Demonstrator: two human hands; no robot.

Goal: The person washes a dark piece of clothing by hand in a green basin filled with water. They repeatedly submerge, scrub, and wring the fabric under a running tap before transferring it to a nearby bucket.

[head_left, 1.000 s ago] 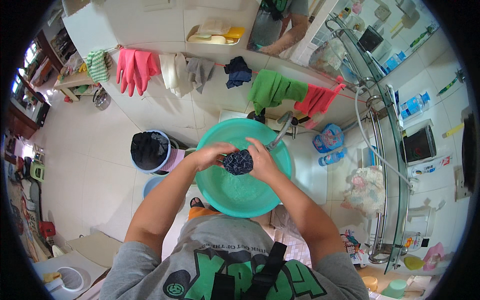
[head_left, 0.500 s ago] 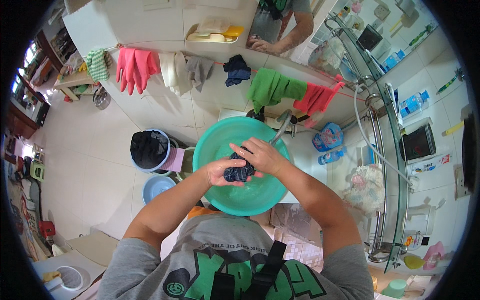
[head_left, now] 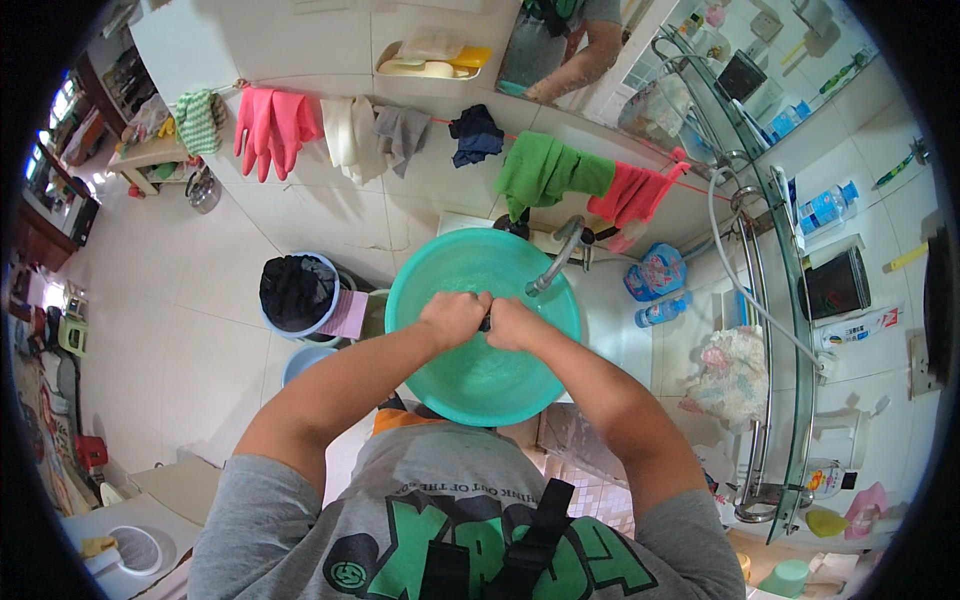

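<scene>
Over a large green plastic basin [head_left: 420,385] my two fists meet, side by side. My left hand [head_left: 455,318] is closed around a dark checked cloth [head_left: 485,322], and my right hand [head_left: 512,324] grips the same cloth. Only a small dark bit of it shows between the fists; the rest is hidden inside my fingers. Shallow water [head_left: 490,375] lies in the basin below. A metal faucet [head_left: 557,262] reaches over the basin's far right rim, close beyond my right hand.
A blue bucket of dark clothes [head_left: 297,292] stands left of the basin, with a blue bowl [head_left: 305,362] nearer. Pink gloves [head_left: 272,135] and a green cloth [head_left: 552,172] hang on a line behind. Bottles [head_left: 663,310] stand right of the faucet, beside a glass shelf [head_left: 800,400].
The cloth lay bunched between my open palms and now is squeezed inside both fists. My hands have turned knuckles up and come together.
</scene>
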